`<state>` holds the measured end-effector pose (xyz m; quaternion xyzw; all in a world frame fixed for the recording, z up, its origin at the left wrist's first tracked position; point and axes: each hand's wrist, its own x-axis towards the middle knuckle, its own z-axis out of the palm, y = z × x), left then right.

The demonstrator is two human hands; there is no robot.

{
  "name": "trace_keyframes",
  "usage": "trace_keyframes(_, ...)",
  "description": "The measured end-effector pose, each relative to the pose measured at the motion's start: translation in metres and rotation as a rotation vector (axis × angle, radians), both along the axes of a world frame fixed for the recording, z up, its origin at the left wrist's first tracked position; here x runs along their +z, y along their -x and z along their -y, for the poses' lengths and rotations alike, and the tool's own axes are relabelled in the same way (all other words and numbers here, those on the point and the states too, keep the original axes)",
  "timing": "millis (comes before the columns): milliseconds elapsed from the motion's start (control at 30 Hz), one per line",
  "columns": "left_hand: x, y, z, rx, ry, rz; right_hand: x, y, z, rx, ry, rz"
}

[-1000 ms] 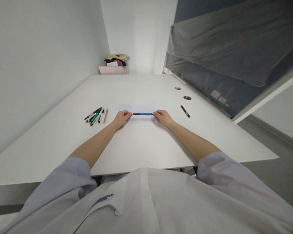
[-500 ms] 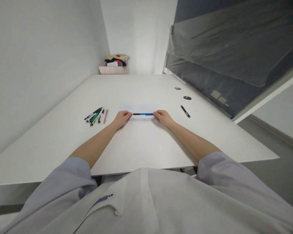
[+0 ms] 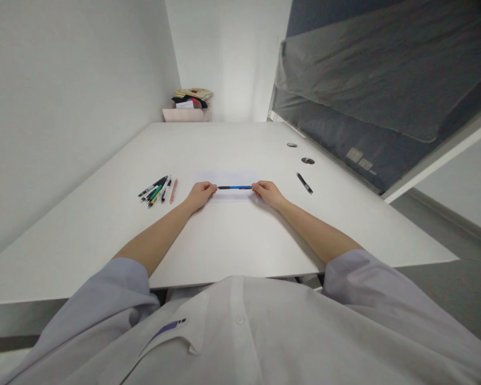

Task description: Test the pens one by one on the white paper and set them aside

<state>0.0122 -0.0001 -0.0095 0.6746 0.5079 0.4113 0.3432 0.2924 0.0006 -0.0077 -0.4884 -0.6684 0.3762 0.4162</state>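
A blue and black pen [image 3: 234, 187] lies level between my two hands, over a white sheet of paper [image 3: 226, 176] on the white table [image 3: 224, 240]. The fingertips of my left hand [image 3: 201, 194] pinch its dark left end. At the other end, the blue one, my right hand [image 3: 266, 192] grips it between thumb and fingers. Left of my left hand lies a pink pen [image 3: 173, 191], beside a loose pile of several pens [image 3: 156, 191] in black, green, yellow and white.
A black pen [image 3: 304, 183] lies to the right of my right hand. Two round metal fittings [image 3: 308, 160] [image 3: 292, 145] are set in the tabletop. A box of cloth items [image 3: 183, 115] stands beyond the far edge; a dark covered panel [image 3: 344, 91] borders the right side.
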Motion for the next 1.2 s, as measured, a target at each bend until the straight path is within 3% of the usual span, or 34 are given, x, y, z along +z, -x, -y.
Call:
trace_keyframes(533,-0.0032,-0.0001,-0.0029,0.008,0.006,0.003,0.0011,-0.0002,0.0008,0.006,-0.012,0.014)
trace_keyframes(1200,0.0049,-0.0023,0.004,0.023,0.018,-0.007,0.0012,0.0003,0.0003,-0.001,-0.013,0.049)
